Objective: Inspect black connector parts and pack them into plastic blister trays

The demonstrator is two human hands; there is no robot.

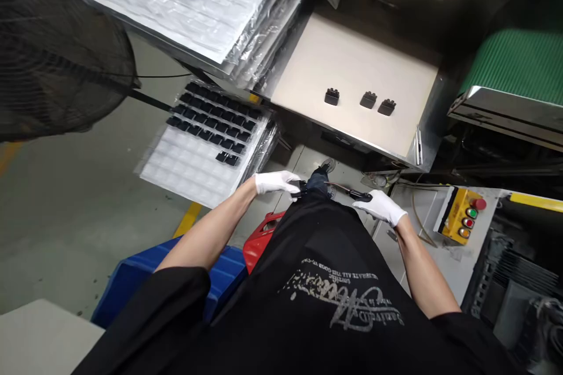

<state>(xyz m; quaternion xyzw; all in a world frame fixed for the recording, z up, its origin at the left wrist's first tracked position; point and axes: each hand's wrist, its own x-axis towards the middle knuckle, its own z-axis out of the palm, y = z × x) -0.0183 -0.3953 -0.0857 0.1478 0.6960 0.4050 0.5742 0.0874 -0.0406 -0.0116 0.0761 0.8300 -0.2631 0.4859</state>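
Near the centre of the frame, the gloved left hand (pixel 276 181) pinches a dark piece (pixel 301 189), partly covered by the fingers and hard to make out against dark clothing. Right of centre, the gloved right hand (pixel 380 207) has its grip closed around a black-handled tool (pixel 359 195); its thin rod's tip is unclear. Three black parts (pixel 368 99) sit on the table (pixel 347 58), upper right. The fan (pixel 65 58) is cut off at the left edge.
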